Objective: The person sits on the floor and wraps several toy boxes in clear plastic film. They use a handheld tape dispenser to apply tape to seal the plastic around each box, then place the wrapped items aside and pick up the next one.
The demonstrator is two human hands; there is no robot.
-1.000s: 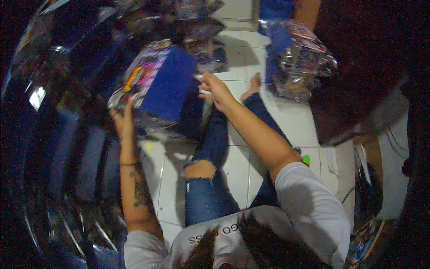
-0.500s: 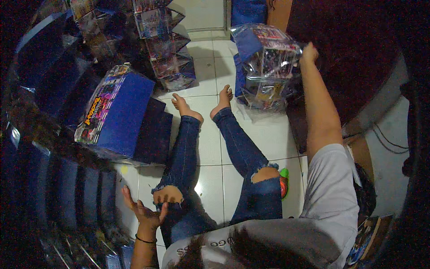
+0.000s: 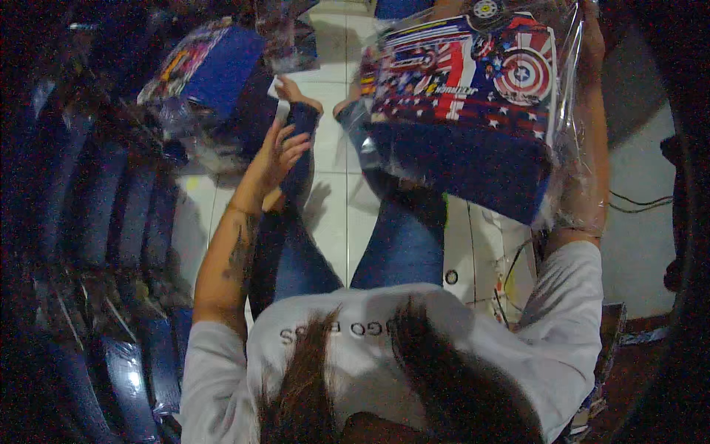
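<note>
My right hand (image 3: 592, 41), partly cut off at the upper right, holds a blue box (image 3: 458, 159) in loose clear plastic wrap. Its printed panel shows a red, white and blue design with a round star shield and a toy wheel. The box hangs tilted above my right leg. My left hand (image 3: 281, 157) is raised over my left shin, its fingers apart. A small white strip (image 3: 282, 111) shows at its fingertips; whether it is touched I cannot tell. Just beyond that hand, at the left, another wrapped blue box (image 3: 225, 70) with a colourful printed side rests on a stack.
Rows of wrapped dark blue boxes (image 3: 96, 200) fill the left side. More wrapped packages (image 3: 292, 41) stand ahead. White floor tiles (image 3: 333, 148) show between my legs. Thin cables (image 3: 640, 200) run at the right, with another cord near my right elbow.
The wrapped box in my right hand has come off the far right stack, nearer and turned, showing its printed panel. My left hand has moved forward and up from beside my left knee.
</note>
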